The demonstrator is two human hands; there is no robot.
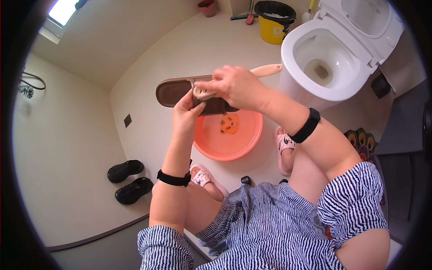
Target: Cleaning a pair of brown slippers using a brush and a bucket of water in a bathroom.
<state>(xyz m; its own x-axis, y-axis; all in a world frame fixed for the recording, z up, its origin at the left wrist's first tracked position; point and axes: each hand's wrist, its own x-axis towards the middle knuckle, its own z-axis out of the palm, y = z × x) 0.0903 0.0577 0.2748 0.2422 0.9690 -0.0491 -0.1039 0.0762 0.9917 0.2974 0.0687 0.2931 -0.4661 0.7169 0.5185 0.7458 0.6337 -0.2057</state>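
A brown slide slipper (173,93) is held up over an orange plastic basin (243,145). My left hand (187,109) grips the slipper's strap from the near side, with the thumb on its surface. In my right hand (229,84) is a scrubbing brush (268,70) with a pale handle that sticks out to the right. Its bristled head lies against the slipper's strap, beside my left fingers. The basin stands on the floor between my feet and has a tiger face printed on its bottom. My right hand covers part of the slipper.
A white toilet (290,79) with its lid raised stands close on the right. Behind it are a yellow bin (270,32) with a black liner and a small red pot (207,8). Black shoes (130,180) sit at the left, near a floor drain (127,120).
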